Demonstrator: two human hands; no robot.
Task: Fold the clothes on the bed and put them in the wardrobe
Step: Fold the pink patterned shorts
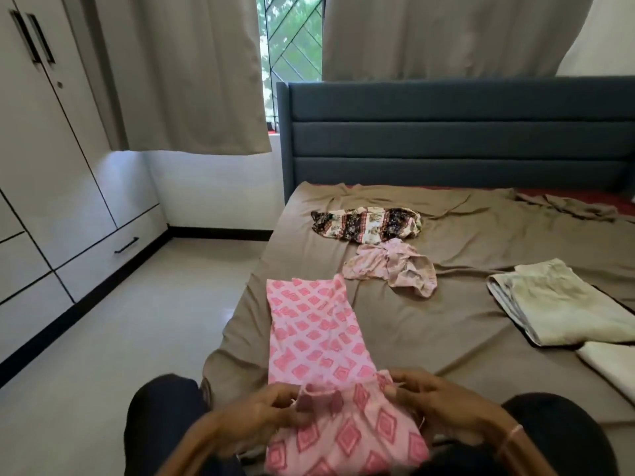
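Observation:
A pink garment with a diamond print lies lengthwise on the near left part of the bed, its near end lifted toward me. My left hand pinches the left side of that lifted edge. My right hand pinches its right side. Farther up the bed lie a crumpled pale pink garment and a dark and cream patterned garment. The white wardrobe stands along the left wall with its doors closed.
A folded cream garment and another white folded piece lie at the right edge of the bed. A dark blue headboard and grey curtains stand behind. Tiled floor separates the bed from the wardrobe.

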